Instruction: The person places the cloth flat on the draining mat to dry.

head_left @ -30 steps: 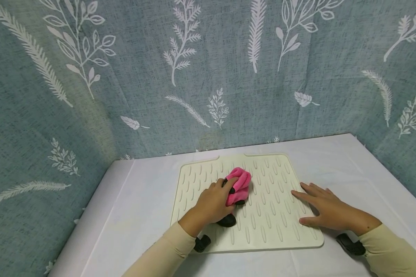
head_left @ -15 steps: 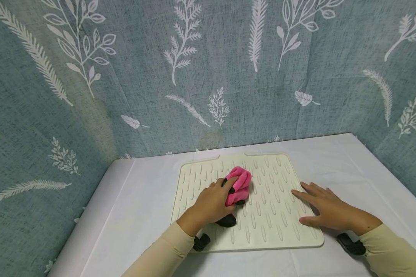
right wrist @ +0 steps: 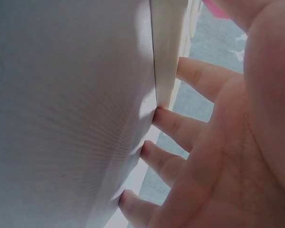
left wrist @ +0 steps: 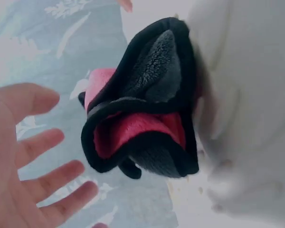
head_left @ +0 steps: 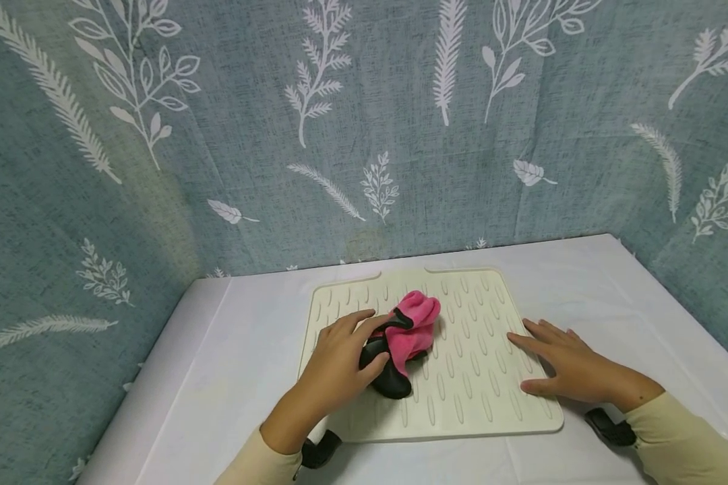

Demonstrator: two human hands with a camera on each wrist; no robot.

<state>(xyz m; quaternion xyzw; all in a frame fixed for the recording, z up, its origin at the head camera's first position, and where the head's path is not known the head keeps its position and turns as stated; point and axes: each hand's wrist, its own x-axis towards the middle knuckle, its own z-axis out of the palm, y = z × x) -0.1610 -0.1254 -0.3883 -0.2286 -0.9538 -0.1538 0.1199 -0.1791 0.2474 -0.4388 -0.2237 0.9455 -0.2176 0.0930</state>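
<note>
Pink cloth [head_left: 417,333] with black edging: crumpled on the cream mat [head_left: 476,394], just beyond the left hand [head_left: 334,364] and well left of the right hand [head_left: 567,367].
Left hand: fingers spread, a gap showing between them and the cloth.
Right hand: fingers fanned, tips at the mat's edge.
Cream mat: ridged, partly beneath the left hand.

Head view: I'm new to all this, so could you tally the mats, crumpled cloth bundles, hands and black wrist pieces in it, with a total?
Mats: 1, the pale ridged mat
Cloth bundles: 1, the pink-and-black bundle
Hands: 2, the left hand and right hand
Black wrist pieces: 2, the left piece and right piece
Total: 6
</note>
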